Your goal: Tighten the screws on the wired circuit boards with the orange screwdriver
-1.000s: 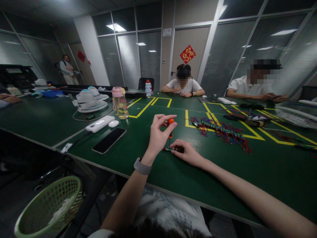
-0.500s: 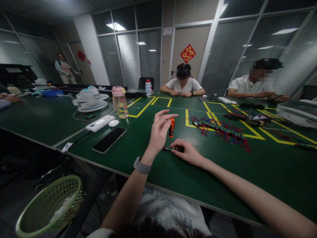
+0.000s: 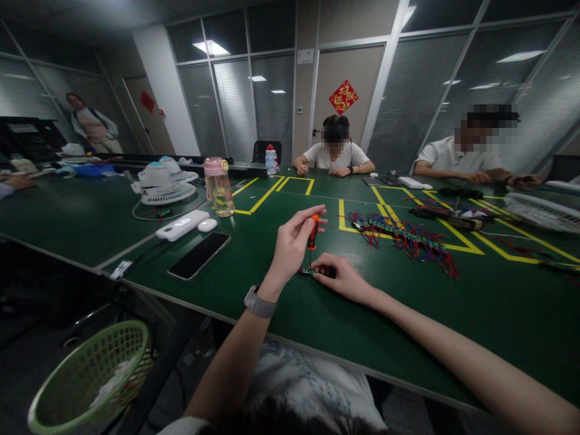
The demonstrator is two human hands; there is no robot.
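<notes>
My left hand [image 3: 290, 244] holds a small orange-handled screwdriver [image 3: 312, 232] upright between thumb and fingers, its tip down on a small green circuit board [image 3: 308, 272]. My right hand [image 3: 342, 277] lies flat on the green table [image 3: 272, 290] and pins that board at its right end. A grey watch sits on my left wrist. A heap of similar boards with red and blue wires [image 3: 403, 237] lies beyond my right hand.
A black phone [image 3: 199, 255], a white power bank [image 3: 182, 225], a pink-lidded bottle [image 3: 219, 187] and small fans [image 3: 161, 184] lie to the left. Two people sit across the table; another stands far left. A green basket [image 3: 90, 377] stands below the table edge.
My left fingers have shifted around the screwdriver handle, thumb and forefinger closing on it lower down. The right hand stays on the board. The standing person has walked further left.
</notes>
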